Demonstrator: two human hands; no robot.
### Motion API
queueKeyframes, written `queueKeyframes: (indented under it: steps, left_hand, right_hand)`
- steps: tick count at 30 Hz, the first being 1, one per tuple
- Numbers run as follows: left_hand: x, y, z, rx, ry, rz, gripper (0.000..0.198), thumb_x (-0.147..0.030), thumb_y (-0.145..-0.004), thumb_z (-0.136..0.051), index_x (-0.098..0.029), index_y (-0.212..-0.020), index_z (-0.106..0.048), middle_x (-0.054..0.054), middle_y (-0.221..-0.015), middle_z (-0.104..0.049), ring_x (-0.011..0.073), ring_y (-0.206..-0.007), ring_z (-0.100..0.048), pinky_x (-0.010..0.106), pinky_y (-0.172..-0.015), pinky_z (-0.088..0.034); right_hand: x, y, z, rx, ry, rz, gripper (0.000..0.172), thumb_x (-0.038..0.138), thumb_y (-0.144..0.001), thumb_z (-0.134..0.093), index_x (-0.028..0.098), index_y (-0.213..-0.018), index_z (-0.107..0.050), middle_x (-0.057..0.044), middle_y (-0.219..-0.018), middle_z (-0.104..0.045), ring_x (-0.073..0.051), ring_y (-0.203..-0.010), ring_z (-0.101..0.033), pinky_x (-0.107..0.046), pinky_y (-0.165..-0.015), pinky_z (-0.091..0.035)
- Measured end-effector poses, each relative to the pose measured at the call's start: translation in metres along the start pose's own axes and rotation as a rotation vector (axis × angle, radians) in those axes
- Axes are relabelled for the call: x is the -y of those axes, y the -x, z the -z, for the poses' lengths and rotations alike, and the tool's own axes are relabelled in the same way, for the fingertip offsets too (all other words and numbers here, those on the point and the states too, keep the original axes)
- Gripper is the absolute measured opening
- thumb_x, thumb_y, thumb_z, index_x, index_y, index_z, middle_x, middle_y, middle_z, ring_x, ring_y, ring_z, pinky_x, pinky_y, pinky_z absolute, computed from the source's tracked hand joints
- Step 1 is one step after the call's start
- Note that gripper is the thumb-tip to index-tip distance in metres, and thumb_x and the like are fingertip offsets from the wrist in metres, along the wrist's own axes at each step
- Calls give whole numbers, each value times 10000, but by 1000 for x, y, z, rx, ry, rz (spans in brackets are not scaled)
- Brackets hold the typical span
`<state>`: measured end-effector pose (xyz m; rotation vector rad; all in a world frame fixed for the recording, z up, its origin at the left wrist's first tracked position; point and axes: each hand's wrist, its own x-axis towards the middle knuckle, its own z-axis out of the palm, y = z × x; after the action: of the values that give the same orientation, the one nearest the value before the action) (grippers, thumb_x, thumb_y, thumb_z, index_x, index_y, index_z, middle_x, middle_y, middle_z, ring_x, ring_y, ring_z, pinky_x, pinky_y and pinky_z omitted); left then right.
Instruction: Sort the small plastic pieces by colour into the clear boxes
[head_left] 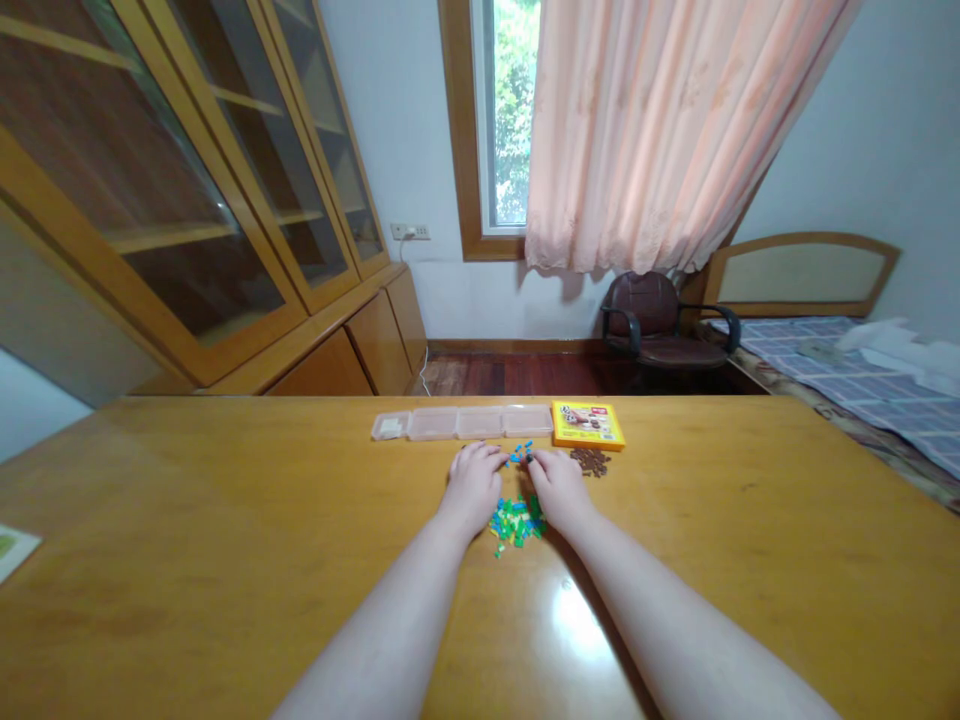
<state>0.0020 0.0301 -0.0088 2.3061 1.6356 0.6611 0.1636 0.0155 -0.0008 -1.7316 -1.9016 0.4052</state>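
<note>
A mixed pile of small green, blue, yellow and pale toy bricks [517,523] lies on the wooden table [225,560] between my wrists. Just beyond it is a smaller group of blue bricks [517,455], between my fingertips. My left hand [474,483] rests at their left, palm down, fingers loosely apart and bent toward them. On their right, my right hand [559,485] has its fingers drawn together, with a small dark spot at the fingertips that I cannot make out. A heap of brown bricks [591,461] sits beyond my right hand.
A row of clear plastic compartments [480,423] stretches along the far side of the table, beside a yellow box [588,426]. A pale card [13,552] lies at the left edge. Beyond the table are a glass-door cabinet [225,250], an office chair [651,320] and a bed [862,350].
</note>
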Motion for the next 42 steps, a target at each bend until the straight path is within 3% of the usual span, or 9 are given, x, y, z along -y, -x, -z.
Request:
queueKeyframes:
  steps: [7, 13, 15, 23, 29, 32, 36, 39, 42]
  left_hand:
    - [-2, -1, 7, 15, 19, -10, 311, -103, -741, -433, -215, -857, -699, 33, -918, -676, 201, -962, -531, 366, -936, -381]
    - [0, 2, -2, 56, 40, -105, 456, -70, -738, -408, -239, -1094, -638, 14, -1136, -642, 204, -1142, -461, 415, -1053, -279]
    - [2, 1, -3, 32, 68, -99, 460, -67, -734, -402, -224, -1100, -634, 26, -1130, -642, 194, -1108, -491, 396, -1034, -315]
    - [8, -6, -1, -183, 442, 173, 400, -69, -712, -341, -163, -924, -667, 50, -986, -676, 166, -963, -591, 324, -912, -452]
    - [5, -8, 0, -221, 573, 326, 372, -93, -701, -332, -156, -883, -651, 48, -930, -686, 164, -923, -614, 316, -860, -484]
    - [6, -9, 0, -221, 602, 352, 357, -103, -700, -334, -160, -864, -647, 45, -917, -687, 163, -914, -616, 310, -849, -489]
    - [8, -10, -2, -221, 621, 305, 338, -106, -680, -357, -157, -848, -646, 47, -921, -686, 164, -918, -610, 317, -885, -468]
    - [8, -10, -4, -220, 646, 313, 327, -110, -672, -365, -153, -838, -643, 52, -913, -685, 168, -908, -610, 321, -881, -465]
    - [7, -9, -4, -206, 674, 365, 333, -117, -682, -363, -154, -859, -643, 52, -917, -685, 168, -877, -618, 325, -850, -479]
  right_hand:
    - [0, 0, 0, -15, -4, 10, 286, 225, -883, -387, 187, -748, -636, -38, -720, -623, -172, -759, -530, -252, -682, -314]
    - [-2, -2, -4, -9, -84, -1, 244, 195, -834, -438, 204, -923, -666, -50, -892, -674, -192, -896, -561, -286, -812, -353]
    - [-4, -3, -5, -24, -121, 3, 252, 176, -823, -433, 196, -921, -665, -53, -909, -675, -189, -903, -566, -289, -828, -364]
    - [7, 8, 2, 143, -286, 308, 281, 63, -734, -410, 190, -806, -650, -23, -819, -660, -162, -834, -559, -270, -811, -389]
    - [20, 17, 7, 322, -181, 583, 387, 84, -713, -475, 238, -1021, -652, -19, -1017, -658, -181, -1004, -539, -320, -931, -335]
    - [20, 19, 7, 312, -109, 611, 300, 158, -760, -516, 238, -1012, -658, -34, -994, -661, -191, -1012, -531, -335, -934, -321]
    - [17, 16, 7, 208, -44, 491, 189, 205, -824, -496, 193, -883, -675, -61, -869, -669, -192, -917, -551, -343, -888, -344]
    - [18, 16, 10, 228, -88, 524, 215, 211, -826, -503, 218, -971, -661, -55, -1006, -665, -198, -1032, -535, -364, -954, -316]
    - [23, 21, 10, 353, -68, 662, 352, 361, -774, -605, 294, -1120, -613, -33, -1272, -552, -235, -1246, -397, -438, -1066, -183]
